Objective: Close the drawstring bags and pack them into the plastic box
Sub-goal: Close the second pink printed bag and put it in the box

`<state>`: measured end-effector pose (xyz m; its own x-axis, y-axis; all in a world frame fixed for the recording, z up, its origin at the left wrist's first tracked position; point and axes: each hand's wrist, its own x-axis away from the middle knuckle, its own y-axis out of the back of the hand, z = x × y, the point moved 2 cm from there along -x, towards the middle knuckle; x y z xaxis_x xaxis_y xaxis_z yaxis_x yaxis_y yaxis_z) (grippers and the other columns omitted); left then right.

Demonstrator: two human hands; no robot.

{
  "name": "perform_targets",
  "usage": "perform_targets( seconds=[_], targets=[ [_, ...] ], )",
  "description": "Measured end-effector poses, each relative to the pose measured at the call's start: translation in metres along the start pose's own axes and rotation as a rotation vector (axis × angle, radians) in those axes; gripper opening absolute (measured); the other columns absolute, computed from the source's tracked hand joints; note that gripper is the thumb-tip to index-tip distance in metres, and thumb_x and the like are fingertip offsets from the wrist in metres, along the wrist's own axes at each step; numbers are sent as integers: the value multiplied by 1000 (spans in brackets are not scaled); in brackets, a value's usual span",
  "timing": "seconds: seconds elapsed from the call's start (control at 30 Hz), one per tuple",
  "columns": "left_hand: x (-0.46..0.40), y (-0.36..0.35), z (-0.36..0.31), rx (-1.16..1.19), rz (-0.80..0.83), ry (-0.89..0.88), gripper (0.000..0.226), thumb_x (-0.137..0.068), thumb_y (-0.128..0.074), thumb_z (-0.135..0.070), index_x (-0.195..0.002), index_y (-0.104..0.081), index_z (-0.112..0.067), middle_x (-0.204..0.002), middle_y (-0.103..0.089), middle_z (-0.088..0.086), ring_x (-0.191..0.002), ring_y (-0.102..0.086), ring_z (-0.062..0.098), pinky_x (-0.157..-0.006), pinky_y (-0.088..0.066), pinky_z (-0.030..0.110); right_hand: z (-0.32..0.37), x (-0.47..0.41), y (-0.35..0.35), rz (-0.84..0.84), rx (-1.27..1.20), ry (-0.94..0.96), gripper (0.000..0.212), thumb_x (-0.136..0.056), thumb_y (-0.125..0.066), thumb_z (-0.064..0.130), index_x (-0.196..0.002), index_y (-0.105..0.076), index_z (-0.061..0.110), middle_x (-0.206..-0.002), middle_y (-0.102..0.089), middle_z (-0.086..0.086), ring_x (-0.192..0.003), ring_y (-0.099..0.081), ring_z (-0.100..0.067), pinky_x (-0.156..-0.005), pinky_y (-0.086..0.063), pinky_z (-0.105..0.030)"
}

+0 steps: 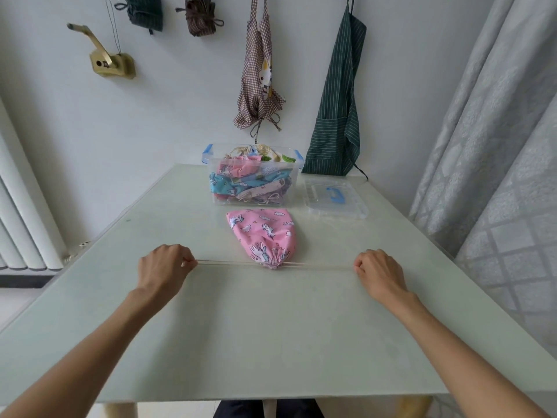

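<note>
A pink drawstring bag (263,235) with unicorn print lies on the table, its mouth gathered tight toward me. Two beige drawstrings (226,262) run straight out from the mouth to both sides. My left hand (164,268) pinches the left string ends, and my right hand (381,271) pinches the right ends; both strings are taut. Behind the bag stands the clear plastic box (211,188) with blue clips, filled with several closed patterned bags.
The box's clear lid (336,199) with a blue handle lies to the right of the box. The pale green table (271,342) stands against a white wall. Aprons (260,70) hang on the wall, a grey curtain (497,146) on the right, a radiator at left.
</note>
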<state>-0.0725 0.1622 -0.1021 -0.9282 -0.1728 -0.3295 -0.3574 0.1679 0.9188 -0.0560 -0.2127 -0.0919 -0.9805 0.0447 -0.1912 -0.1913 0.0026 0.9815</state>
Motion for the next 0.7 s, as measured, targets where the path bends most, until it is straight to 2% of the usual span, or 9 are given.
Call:
perform_targets(
  seconds=[0.1, 0.17, 0.3, 0.37, 0.47, 0.57, 0.6, 0.63, 0.7],
  targets=[
    [-7, -1, -7, -110, 165, -52, 33, -94, -51, -36, -125, -56, -27, -126, -60, -3, -120, -50, 21, -84, -44, 31, 10, -7, 11, 115, 4, -28, 32, -90, -50, 11, -119, -59, 19, -129, -52, -4, -124, -42, -23, -98, -35, -31],
    [-9, 0, -21, -111, 248, -124, 44, -94, -50, -32, -137, -44, -27, -138, -49, -2, -130, -40, 22, -97, -40, 32, 25, -11, 16, 146, 50, 20, 40, -90, -50, 16, -130, -49, 18, -135, -44, -5, -128, -35, -25, -101, -33, -33],
    [-2, -10, -69, 87, 229, -244, 37, -92, -53, -37, -128, -52, -27, -129, -54, -2, -123, -46, 20, -95, -42, 31, 82, -5, 11, 169, -184, 195, 38, -91, -54, 33, -128, -54, 23, -133, -46, -2, -126, -45, -23, -98, -38, -33],
    [3, -22, -89, 65, 277, -250, 36, -91, -54, -41, -124, -55, -26, -126, -55, -2, -119, -50, 20, -91, -44, 32, 105, -1, 1, 177, -235, 221, 35, -89, -56, 37, -122, -59, 22, -128, -50, -3, -120, -51, -26, -93, -41, -33],
    [1, -27, -97, 14, 176, -235, 24, -93, -52, -35, -110, -63, -24, -116, -62, -3, -109, -57, 23, -75, -41, 31, 113, 2, -7, 32, -282, 209, 20, -90, -57, 33, -100, -68, 20, -114, -61, -2, -105, -59, -28, -80, -43, -32],
    [-2, -28, -90, -63, 56, -398, 14, -91, -56, -29, -93, -66, -21, -97, -66, -3, -93, -64, 24, -61, -39, 32, 106, 4, -11, 5, -396, 273, 15, -88, -59, 33, -86, -68, 21, -98, -67, 5, -88, -62, -21, -74, -43, -31],
    [-2, -28, -87, -119, 21, -490, 7, -83, -67, -27, -82, -65, -20, -85, -64, -3, -79, -65, 22, -52, -39, 31, 104, 6, -12, 12, -448, 299, 14, -87, -60, 34, -84, -67, 22, -92, -67, 8, -80, -61, -17, -73, -44, -30],
    [-1, -30, -84, -193, 18, -555, 20, -69, -80, -24, -71, -60, -21, -72, -59, -5, -63, -63, 18, -41, -34, 28, 103, 6, -12, 19, -502, 312, 14, -86, -62, 34, -82, -67, 22, -83, -65, 10, -72, -57, -11, -71, -45, -29],
    [-1, -34, -78, -293, 24, -597, 37, -45, -89, -15, -62, -57, -23, -61, -52, -7, -48, -55, 13, -34, -20, 23, 101, 5, -12, 16, -593, 325, 13, -85, -64, 33, -79, -67, 22, -65, -59, 12, -59, -49, -5, -67, -45, -27]
  ],
)
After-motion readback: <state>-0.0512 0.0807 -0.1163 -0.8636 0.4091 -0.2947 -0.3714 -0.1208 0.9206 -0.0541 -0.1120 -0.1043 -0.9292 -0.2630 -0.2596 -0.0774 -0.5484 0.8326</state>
